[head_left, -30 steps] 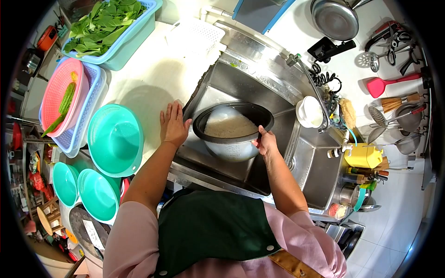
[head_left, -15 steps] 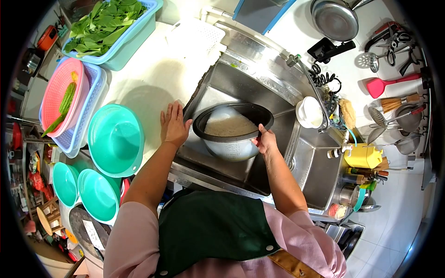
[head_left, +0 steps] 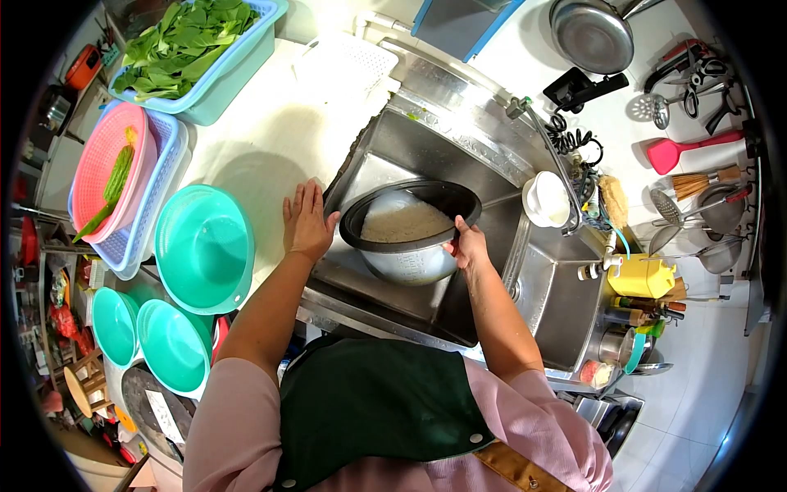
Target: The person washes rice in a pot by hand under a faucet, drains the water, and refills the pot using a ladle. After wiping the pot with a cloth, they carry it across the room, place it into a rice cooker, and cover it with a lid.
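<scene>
A rice cooker pot (head_left: 402, 264) with a wide dark rim sits tilted in or just over the larger basin of the steel sink (head_left: 484, 176). Pale rice (head_left: 406, 223) lies in it, with cloudy liquid toward the far side. My right hand (head_left: 469, 243) grips the pot's right rim, thumb on top and fingers underneath. On the white countertop (head_left: 270, 123) left of the sink, my left hand (head_left: 309, 221) rests flat with fingers spread, close to the sink edge and holding nothing.
Several teal basins (head_left: 205, 250) stand at my left, near a pink colander (head_left: 112, 172) holding a green gourd. Leafy greens (head_left: 184, 49) fill a blue basket at the back left. Right of the sink are a faucet (head_left: 545, 135), white bowls (head_left: 547, 199), a yellow container (head_left: 643, 276) and hanging utensils.
Almost nothing differs. The pot has shifted very slightly left, with my right hand still on its rim; my left hand stays flat on the counter.
</scene>
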Motion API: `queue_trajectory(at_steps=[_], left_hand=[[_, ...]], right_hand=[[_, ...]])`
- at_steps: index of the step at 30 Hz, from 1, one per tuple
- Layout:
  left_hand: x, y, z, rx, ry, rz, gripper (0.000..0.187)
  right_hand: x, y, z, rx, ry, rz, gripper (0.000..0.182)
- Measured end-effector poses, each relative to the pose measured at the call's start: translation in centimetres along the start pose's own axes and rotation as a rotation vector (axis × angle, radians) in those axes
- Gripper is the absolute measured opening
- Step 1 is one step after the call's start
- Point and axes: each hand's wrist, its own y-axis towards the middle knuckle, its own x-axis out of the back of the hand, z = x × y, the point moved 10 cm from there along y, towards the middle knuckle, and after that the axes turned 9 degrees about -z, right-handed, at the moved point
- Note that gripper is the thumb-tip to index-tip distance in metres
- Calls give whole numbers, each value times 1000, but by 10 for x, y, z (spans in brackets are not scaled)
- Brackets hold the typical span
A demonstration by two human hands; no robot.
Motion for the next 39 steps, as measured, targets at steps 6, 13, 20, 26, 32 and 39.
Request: queue_trajectory(at_steps=[6,13,20,26,32,39], left_hand=[[0,0,0,3,-6,15,61],[-1,0,1,4,4,27,61],[1,0,0,-3,1,12,61],[2,0,0,-3,-15,-10,61],[1,1,0,0,-24,-8,62],[1,0,0,-1,-22,-3,62]], right_hand=[[-8,-5,5,18,-27,33,29],[-13,-1,4,16,-24,47,25],[-15,1,3,19,-9,53,24],[-17,1,4,23,10,59,22],[-18,-1,5,27,2,53,22],[-18,0,6,38,-4,45,21]])
